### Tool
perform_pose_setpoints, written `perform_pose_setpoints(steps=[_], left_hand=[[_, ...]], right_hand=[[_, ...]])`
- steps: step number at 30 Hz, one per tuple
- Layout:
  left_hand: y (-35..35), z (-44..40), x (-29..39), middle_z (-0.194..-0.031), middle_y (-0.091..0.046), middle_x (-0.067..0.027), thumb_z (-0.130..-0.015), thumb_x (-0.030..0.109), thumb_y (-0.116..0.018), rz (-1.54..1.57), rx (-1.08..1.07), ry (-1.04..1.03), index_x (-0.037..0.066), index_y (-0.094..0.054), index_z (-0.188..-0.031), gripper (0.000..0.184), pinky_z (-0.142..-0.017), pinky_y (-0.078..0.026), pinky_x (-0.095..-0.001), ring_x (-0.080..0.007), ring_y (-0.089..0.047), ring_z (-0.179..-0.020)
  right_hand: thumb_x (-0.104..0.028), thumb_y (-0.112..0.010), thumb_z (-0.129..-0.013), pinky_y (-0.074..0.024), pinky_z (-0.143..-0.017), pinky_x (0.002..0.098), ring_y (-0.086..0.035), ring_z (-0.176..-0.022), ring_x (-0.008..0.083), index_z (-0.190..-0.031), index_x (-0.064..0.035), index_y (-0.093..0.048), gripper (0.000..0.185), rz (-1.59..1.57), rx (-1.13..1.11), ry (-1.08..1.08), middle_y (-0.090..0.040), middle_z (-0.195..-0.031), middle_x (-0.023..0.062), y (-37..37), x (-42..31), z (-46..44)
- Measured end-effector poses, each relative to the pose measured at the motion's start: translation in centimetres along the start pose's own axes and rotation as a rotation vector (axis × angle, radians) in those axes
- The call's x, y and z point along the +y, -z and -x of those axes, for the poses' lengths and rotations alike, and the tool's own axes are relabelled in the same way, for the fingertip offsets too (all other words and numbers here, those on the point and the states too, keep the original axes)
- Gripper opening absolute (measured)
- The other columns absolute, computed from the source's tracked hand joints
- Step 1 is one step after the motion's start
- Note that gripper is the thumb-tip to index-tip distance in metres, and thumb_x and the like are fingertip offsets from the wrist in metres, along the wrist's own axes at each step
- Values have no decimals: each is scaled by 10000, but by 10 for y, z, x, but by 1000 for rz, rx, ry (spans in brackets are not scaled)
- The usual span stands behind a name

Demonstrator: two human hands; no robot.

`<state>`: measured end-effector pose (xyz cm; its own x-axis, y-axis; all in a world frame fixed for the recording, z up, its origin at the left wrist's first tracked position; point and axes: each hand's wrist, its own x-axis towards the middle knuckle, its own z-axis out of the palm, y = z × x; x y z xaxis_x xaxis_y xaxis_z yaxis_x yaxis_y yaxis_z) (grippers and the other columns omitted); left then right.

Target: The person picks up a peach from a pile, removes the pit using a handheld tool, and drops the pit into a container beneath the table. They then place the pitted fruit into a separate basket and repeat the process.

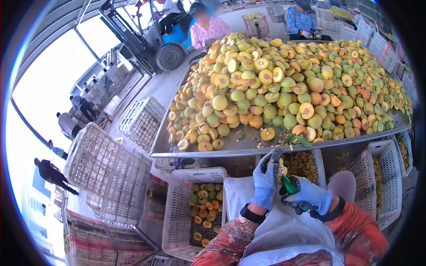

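Observation:
Both my hands wear blue gloves with dark fingertips and meet above my lap, at the table's near edge. My left hand (265, 178) is closed, its fingers upright around a yellowish peach piece (282, 169), mostly hidden by them. Wrapped in my right hand (310, 196) is a green-handled hand tool (289, 185). Its tip points up at the peach piece; the exact kind of tool is unclear. Beyond them, a big heap of peaches (266, 88), many halved with stones showing, covers a metal table (222, 154). Green leaves (303, 141) lie near its edge.
Below on the left stands a white crate (177, 213) with peach halves. Another crate of fruit pieces (301, 164) sits under the table edge, with more crates (390, 186) at right. Stacked crates (108, 159) stand at left. Two people sit across the table; a forklift (171, 55) is behind.

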<state>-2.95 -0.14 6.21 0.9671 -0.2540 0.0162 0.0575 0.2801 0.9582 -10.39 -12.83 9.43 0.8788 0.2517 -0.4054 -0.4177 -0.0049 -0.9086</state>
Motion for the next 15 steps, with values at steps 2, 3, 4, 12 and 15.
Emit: perform_pose_setpoints(steps=[2,3,4,12,15], left_hand=[[-1,4,-10,-963,-608,-71,-879,142,-534,-54,16,-119,-10,-550,-1112,279,-707,-471,-240,-120,-580,-806],[6,3,-15,-966,-610,-84,-870,129,-536,-217,-27,-240,-8,-545,-1119,284,-715,-471,-252,-143,-590,-817],[11,2,-18,-969,-612,-97,-860,116,-538,-379,-78,-356,-5,-540,-1125,292,-724,-471,-263,-166,-600,-828],[10,-9,7,-1035,-605,-68,-884,144,-521,192,-104,349,-21,-547,-1109,281,-797,-457,-243,-131,-573,-892],[9,-3,-17,-1004,-602,-55,-862,80,-539,141,-35,85,-12,-558,-1106,261,-694,-471,-215,-95,-564,-820]], right_hand=[[-89,-679,-687,-407,-393,228,-511,-458,102,-897,-13,-544,260,-13,-4,31,-551,-668,44,-10,-8,8],[-90,-682,-684,-414,-402,236,-512,-468,106,-898,-13,-546,265,2,11,-15,-550,-667,47,-13,-9,13],[-91,-686,-680,-420,-412,244,-513,-479,110,-899,-13,-548,270,17,31,-63,-550,-665,49,-15,-8,15],[-114,-697,-695,-478,-537,268,-597,-658,148,-1011,-36,-509,376,-77,0,-146,-581,-734,70,-7,-3,2],[-186,-690,-700,-493,-545,279,-624,-618,177,-1004,-53,-523,371,579,258,85,-612,-776,82,-20,15,-1]])
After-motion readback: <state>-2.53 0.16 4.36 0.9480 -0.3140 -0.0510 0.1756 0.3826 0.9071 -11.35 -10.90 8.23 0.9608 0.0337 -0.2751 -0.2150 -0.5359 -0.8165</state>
